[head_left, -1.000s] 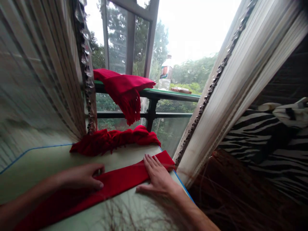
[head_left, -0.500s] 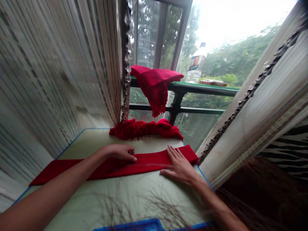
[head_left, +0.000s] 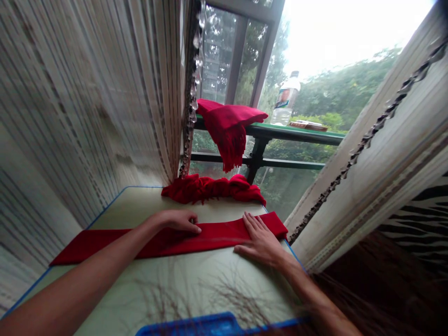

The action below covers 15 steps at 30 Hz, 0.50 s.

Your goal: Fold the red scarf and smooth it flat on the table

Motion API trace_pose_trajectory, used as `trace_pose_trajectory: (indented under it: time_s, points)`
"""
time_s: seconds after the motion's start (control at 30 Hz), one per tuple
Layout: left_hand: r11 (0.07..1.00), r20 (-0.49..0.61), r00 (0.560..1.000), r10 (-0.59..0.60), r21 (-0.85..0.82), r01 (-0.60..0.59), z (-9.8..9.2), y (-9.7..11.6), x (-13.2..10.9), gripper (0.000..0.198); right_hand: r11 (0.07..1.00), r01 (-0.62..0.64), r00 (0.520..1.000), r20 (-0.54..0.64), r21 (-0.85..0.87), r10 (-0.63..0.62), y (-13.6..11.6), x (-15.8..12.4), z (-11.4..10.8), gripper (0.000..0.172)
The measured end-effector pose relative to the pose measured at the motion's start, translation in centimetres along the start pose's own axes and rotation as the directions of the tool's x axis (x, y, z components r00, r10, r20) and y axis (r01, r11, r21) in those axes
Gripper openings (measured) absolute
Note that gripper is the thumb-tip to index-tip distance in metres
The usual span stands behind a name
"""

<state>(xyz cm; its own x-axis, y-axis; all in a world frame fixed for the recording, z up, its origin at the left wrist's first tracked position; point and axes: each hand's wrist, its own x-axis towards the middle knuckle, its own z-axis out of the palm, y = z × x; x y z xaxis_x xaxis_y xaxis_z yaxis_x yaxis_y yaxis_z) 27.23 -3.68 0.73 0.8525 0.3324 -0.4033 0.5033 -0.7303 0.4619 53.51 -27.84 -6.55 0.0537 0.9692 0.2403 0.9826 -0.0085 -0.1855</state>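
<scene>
Left hand (head_left: pixel 178 220): fingers curled on the red scarf (head_left: pixel 220 232), grip unclear. Scarf: folded strip on the table (head_left: pixel 115 207), long axis left to right. Right hand (head_left: pixel 261 242): open, flat, nearer its right end.

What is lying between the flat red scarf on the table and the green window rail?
In the head view, a second red scarf, bunched up with its fringe showing, lies on the table between the flat red scarf and the green rail.
</scene>
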Motion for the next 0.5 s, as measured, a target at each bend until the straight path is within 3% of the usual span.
trace_pose_trajectory:
  time_s: [0.5]
  points:
    - [0.998, -0.078, 0.997, 0.009, -0.065, -0.014, 0.35, -0.15, -0.08, 0.052, 1.0, 0.009, 1.0, -0.026, 0.003, -0.009, 0.03, -0.04, 0.12, 0.116]
